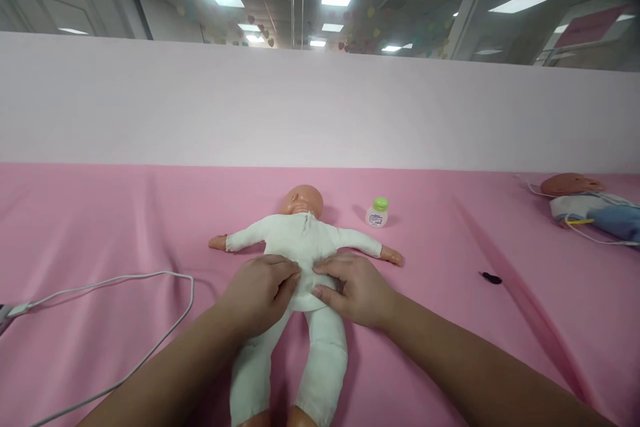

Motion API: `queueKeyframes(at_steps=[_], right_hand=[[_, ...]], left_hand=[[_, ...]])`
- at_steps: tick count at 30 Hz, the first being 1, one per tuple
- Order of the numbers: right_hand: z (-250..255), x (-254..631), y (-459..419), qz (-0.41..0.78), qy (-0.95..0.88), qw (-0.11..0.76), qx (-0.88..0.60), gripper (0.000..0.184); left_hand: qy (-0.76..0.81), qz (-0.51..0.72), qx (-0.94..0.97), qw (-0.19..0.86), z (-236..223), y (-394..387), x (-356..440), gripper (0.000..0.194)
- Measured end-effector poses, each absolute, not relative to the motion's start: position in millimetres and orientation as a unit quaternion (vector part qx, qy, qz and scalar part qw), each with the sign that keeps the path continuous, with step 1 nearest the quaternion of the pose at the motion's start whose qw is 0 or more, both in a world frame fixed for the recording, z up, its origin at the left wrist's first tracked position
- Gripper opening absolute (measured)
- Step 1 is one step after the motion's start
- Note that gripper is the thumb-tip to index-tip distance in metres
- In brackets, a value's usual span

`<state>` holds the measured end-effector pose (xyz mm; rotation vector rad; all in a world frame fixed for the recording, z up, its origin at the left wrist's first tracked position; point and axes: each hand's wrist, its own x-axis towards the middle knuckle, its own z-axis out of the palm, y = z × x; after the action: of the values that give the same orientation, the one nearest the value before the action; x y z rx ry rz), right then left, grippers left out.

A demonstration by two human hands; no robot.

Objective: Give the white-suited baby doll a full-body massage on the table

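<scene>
A baby doll (pixel 303 237) with a white cloth body lies stretched out on the pink cover, its arms spread and its head at the far end. A seam shows below the neck, and the face is turned out of view. My left hand (pixel 265 290) rests on the left side of the lower torso, fingers bent and thumb drawn close to them against the cloth. On the torso's other side, my right hand (pixel 357 287) touches the cloth with thumb and forefinger apart. The fingertips of both hands point toward each other, with a strip of white cloth between them.
A small bottle with a green cap (pixel 377 213) stands right of the doll's head. A white cable (pixel 165 273) runs across the left. Farther right are a small black object (pixel 491 277) and a second doll (pixel 595 207) in blue and white. A white partition (pixel 320 107) rises behind.
</scene>
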<state>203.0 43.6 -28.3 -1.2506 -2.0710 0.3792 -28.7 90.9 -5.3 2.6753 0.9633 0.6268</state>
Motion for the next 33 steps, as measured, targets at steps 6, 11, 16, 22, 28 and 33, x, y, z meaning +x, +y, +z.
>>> queueKeyframes(at_steps=[6,11,16,22,28,33], right_hand=[[-28,204,44,0.115,-0.785,0.388,-0.470,0.012],[-34,202,49,0.111,-0.769,0.398,-0.487,0.037],[-32,201,51,0.168,-0.778,0.340,-0.500,0.039],[-27,205,52,0.185,-0.778,0.371,-0.473,0.015],[-32,204,53,0.137,-0.744,0.429,-0.494,0.012],[-34,201,54,0.146,-0.741,0.384,-0.530,0.032]], left_hand=[[0.313,0.284,0.892,0.161,-2,90,-32,0.037],[0.389,0.309,0.863,0.094,-19,101,-30,0.044],[0.382,0.237,0.888,0.100,-20,101,-24,0.040],[0.411,0.207,0.874,0.158,-1,93,-27,0.027],[0.422,0.297,0.842,0.155,-10,100,-28,0.028],[0.377,0.275,0.881,0.080,-23,105,-26,0.053]])
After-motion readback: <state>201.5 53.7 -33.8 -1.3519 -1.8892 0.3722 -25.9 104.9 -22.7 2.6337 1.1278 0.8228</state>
